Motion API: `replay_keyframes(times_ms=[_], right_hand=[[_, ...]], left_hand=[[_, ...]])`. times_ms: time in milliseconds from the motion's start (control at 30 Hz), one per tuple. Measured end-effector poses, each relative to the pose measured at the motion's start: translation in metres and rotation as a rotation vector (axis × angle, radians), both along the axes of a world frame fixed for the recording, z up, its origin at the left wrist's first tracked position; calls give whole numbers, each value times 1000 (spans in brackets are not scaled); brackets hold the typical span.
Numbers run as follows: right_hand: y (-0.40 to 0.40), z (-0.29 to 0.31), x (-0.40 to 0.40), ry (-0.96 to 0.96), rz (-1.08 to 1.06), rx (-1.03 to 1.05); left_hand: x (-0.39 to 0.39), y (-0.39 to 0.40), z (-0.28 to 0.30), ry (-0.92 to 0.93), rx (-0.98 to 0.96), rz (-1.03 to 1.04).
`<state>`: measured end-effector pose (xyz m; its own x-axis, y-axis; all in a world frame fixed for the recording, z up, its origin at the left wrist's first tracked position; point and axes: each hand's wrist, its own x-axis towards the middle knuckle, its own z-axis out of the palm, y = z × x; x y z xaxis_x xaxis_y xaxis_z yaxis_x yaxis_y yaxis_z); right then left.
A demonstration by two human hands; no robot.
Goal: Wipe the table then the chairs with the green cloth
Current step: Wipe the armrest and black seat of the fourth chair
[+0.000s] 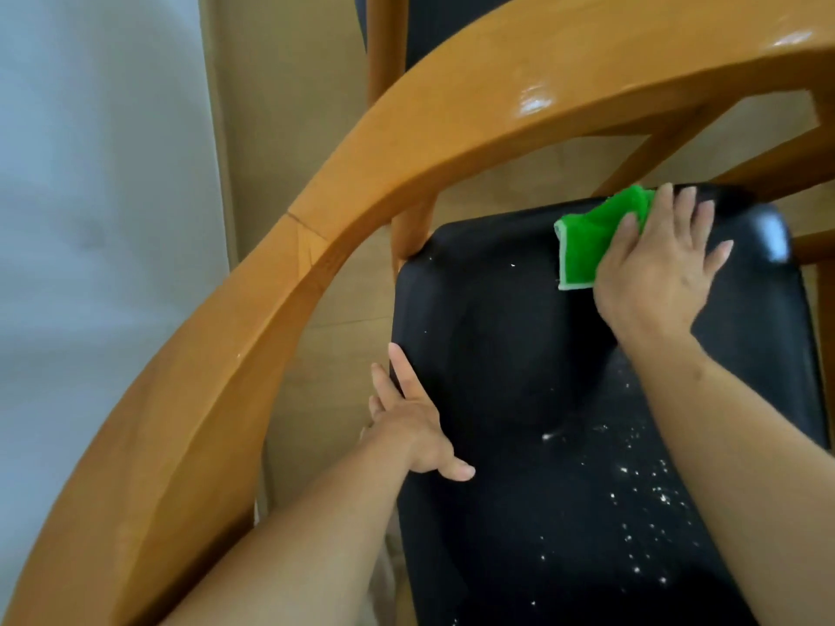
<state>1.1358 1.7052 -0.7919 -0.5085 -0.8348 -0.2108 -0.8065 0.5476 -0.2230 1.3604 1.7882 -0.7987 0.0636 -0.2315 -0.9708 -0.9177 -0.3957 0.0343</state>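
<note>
A: What's closest to the camera?

B: Two bare forearms reaching over the black padded seat [519,354] of a wooden armchair. White specks [650,490] lie scattered on the near right part of the seat.

A: And the left hand [415,426]?

B: It rests along the seat's left edge, fingers straight and laid over the side, thumb spread on the cushion. It holds nothing.

A: Further in?

B: The right hand [655,273] lies flat near the far right part of the seat, fingers straight and slightly spread, pressing down on the bright green cloth with a pale edge [587,246].

A: Where is the cloth relative to that hand?

B: Mostly beneath the palm and fingers. A folded portion sticks out to the hand's left, and a bunched bit shows beyond the fingertips, near the seat's far edge. No finger curls round it.

A: Beyond that?

B: The curved, glossy orange-brown wooden armrest rail [316,246] sweeps from lower left to upper right. Past it stands a second chair [384,47] with a dark back, on a tan floor [289,106].
</note>
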Motion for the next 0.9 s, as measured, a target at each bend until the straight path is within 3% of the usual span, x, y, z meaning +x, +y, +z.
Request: replay_keyframes(times_ms=[200, 367, 467, 533, 600, 733, 900], right_hand=[[14, 4, 66, -57, 285, 107], [39, 2, 137, -104, 872, 207], [50, -4, 146, -127, 1044, 233], [36, -8, 125, -69, 998, 149], [12, -10, 94, 17, 803, 116], [-36, -9, 32, 170, 428, 253], [-35, -8, 83, 152, 496, 277]], left_hand=[[-1, 0, 1, 26, 21, 11], [5, 5, -12, 104, 50, -127], [7, 6, -17, 125, 68, -161], [7, 5, -15, 76, 26, -104], [6, 6, -12, 41, -1, -30], [5, 7, -12, 26, -17, -11], [5, 8, -14, 43, -14, -7]])
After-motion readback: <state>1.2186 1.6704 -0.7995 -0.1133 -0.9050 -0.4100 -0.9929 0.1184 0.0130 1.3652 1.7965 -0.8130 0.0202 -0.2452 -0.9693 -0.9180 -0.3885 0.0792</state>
